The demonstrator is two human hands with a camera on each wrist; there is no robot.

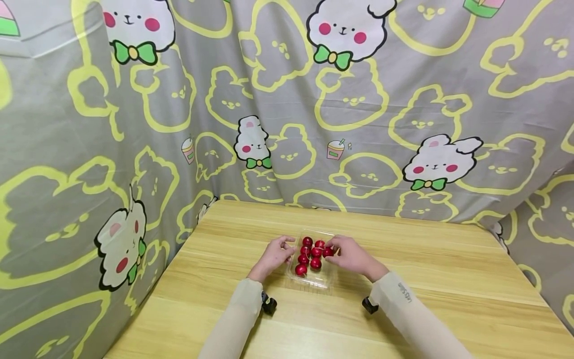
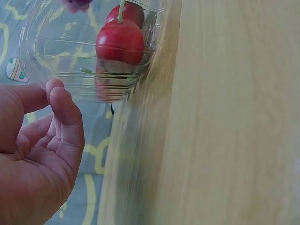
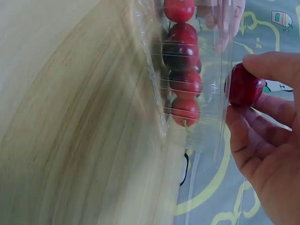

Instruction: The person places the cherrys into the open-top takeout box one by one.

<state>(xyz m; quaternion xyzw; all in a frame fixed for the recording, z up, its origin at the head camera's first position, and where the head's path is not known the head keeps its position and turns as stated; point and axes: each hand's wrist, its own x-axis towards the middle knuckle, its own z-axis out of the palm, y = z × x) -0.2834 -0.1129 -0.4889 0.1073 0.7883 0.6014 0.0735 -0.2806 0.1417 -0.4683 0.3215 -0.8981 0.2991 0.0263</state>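
Note:
A clear plastic container point(image 1: 326, 278) on the table holds several dark red cherries point(image 1: 316, 263), some with green stems. At its left side, my left hand point(image 1: 275, 255) has thumb and forefinger closed together on the rim, as the left wrist view shows; the other fingers curl loosely underneath. My right hand point(image 1: 353, 254) pinches one dark red cherry point(image 3: 245, 88) between thumb and fingers. That cherry is at the container's right wall, above the level of the rim in the right wrist view. Lower cherries partly hide behind the ridged plastic.
The container stands on a light wood-grain table point(image 1: 215, 279). A grey curtain point(image 1: 287, 109) with cartoon rabbits hangs behind and along the sides of the table. Each wrist carries a small black camera point(image 1: 269, 303) below its pale sleeve.

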